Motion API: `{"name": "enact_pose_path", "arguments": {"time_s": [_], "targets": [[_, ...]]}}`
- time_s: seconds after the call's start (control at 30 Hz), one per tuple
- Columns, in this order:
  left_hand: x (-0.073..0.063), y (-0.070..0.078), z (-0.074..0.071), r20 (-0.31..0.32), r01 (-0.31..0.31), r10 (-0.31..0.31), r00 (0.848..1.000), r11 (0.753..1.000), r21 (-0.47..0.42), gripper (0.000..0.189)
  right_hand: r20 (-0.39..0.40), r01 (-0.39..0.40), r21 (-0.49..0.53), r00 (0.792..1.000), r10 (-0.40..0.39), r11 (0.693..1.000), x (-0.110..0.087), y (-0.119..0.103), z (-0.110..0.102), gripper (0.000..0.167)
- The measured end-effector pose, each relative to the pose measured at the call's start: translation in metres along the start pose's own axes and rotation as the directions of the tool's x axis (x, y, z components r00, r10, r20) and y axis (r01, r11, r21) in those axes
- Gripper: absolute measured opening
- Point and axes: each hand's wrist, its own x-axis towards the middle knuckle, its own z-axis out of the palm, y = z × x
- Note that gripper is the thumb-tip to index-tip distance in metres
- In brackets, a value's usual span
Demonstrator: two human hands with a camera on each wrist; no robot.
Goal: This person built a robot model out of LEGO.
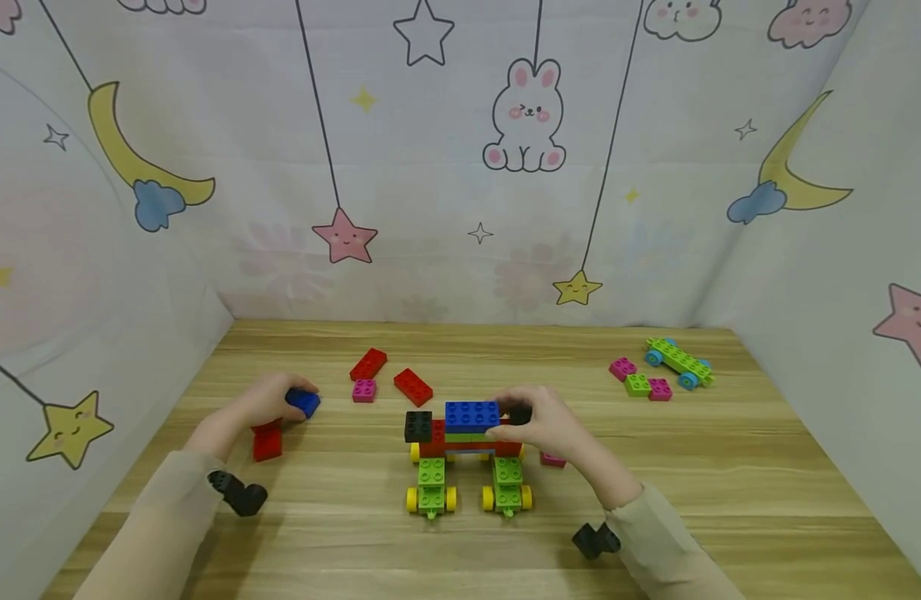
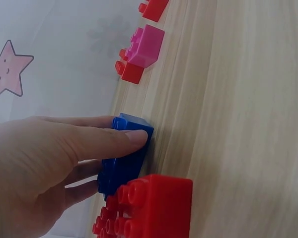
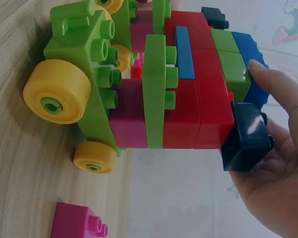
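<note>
While the left hand (image 1: pixel 268 400) pinches a blue brick (image 1: pixel 304 402) at the table's (image 1: pixel 355 542) left, the right hand (image 1: pixel 538 421) grips the model (image 1: pixel 469 438), centre, by its top, seemingly for steadiness. Two green bases (image 1: pixel 432 497) stand parallel, presumably for balance; two black bricks (image 1: pixel 418 426) cap the ends. Loose behind: two red bricks (image 1: pixel 413 387), one pink (image 1: pixel 364 390); far right: two pinks (image 1: pixel 660 389), one green (image 1: pixel 638 384), one chassis (image 1: pixel 679 360).

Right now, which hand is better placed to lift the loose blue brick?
Left, I'd say: the left hand pinches the loose blue brick; the right hand touches the wheeled build, better placed to steady it.
</note>
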Motion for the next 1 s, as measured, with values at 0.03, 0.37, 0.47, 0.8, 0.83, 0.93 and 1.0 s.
{"name": "enact_pose_path", "arguments": {"time_s": [0.03,0.37,0.47,0.8,0.83,0.93,1.0], "targets": [[0.0003,0.0000,0.0002,-0.003,-0.003,0.003,1.000,1.000,0.001,0.039,0.000,0.000,-0.001,1.000,0.000,1.000,0.0000,-0.0001,0.0000,0.038],[0.0037,-0.0012,0.0014,-0.019,-0.044,0.044,0.999,0.999,-0.002,0.044,0.001,0.000,-0.007,1.000,0.000,1.000,0.0000,-0.0018,-0.0008,0.039],[0.0038,-0.0017,0.0000,-0.015,-0.044,0.044,0.999,0.999,-0.021,0.047,0.002,-0.003,-0.004,1.000,0.004,1.000,0.0001,-0.0023,-0.0008,0.039],[0.0021,-0.0022,-0.0036,0.007,0.010,-0.010,1.000,1.000,0.014,0.045,0.002,0.004,-0.014,1.000,-0.004,1.000,0.0006,-0.0018,-0.0020,0.040],[0.0027,-0.0026,-0.0033,0.008,0.015,-0.015,1.000,1.000,0.015,0.045,0.001,0.003,-0.013,1.000,-0.003,1.000,0.0004,-0.0019,-0.0020,0.040],[0.0039,-0.0030,-0.0025,0.011,0.024,-0.025,1.000,1.000,0.014,0.045,-0.003,0.001,-0.025,1.000,-0.001,1.000,0.0002,-0.0014,-0.0019,0.041],[0.0048,-0.0037,-0.0018,0.008,0.021,-0.021,1.000,1.000,0.017,0.044,-0.003,-0.006,-0.023,1.000,0.006,1.000,0.0001,-0.0017,-0.0019,0.041]]}}
